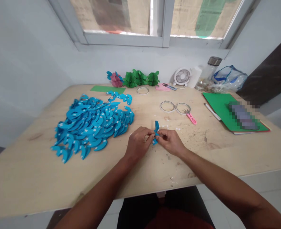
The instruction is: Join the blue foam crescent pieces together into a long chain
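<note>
Between my hands, over the middle of the table, is a small blue paper piece with a white patch at its lower end. My left hand pinches it from the left, thumb and forefinger together. From the right, my right hand pinches the same piece, its fingertips almost meeting the left ones. The fingers cover the piece's middle. To the left lies a large heap of blue curved paper pieces, many bearing small white squares. Tiny white scraps are scattered just beyond my right hand.
Rolls of tape and pink-handled snips lie ahead on the wooden table. Green paper ornaments, a small white fan and a bottle line the wall. A green folder with a blurred object and a pen sits right.
</note>
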{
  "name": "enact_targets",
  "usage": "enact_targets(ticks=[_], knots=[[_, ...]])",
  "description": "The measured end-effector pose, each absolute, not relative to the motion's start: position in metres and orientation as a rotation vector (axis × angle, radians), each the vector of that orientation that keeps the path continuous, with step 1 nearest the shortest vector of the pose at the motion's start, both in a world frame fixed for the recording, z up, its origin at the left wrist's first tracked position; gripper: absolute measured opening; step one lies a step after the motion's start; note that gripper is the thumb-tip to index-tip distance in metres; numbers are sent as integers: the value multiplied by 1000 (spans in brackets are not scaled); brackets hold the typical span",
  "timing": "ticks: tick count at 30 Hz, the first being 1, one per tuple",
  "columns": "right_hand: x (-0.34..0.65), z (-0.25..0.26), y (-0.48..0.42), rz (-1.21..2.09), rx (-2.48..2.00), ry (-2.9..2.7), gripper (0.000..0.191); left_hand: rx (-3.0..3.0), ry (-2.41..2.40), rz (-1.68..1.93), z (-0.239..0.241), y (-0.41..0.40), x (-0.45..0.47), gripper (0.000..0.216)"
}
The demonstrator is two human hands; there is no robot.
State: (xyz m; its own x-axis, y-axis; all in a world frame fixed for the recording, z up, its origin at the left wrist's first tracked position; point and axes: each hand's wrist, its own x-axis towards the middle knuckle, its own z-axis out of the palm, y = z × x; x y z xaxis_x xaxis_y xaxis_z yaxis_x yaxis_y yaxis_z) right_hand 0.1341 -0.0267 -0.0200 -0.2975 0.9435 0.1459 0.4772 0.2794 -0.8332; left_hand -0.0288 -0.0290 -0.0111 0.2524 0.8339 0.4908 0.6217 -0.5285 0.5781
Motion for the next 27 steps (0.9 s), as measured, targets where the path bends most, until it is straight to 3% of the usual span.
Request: enact_targets(ticks=[27], knots=[[135, -21, -23, 1012, -1221, -1831, 23, 1844, 1365, 1043, -7, -24, -29, 13]])
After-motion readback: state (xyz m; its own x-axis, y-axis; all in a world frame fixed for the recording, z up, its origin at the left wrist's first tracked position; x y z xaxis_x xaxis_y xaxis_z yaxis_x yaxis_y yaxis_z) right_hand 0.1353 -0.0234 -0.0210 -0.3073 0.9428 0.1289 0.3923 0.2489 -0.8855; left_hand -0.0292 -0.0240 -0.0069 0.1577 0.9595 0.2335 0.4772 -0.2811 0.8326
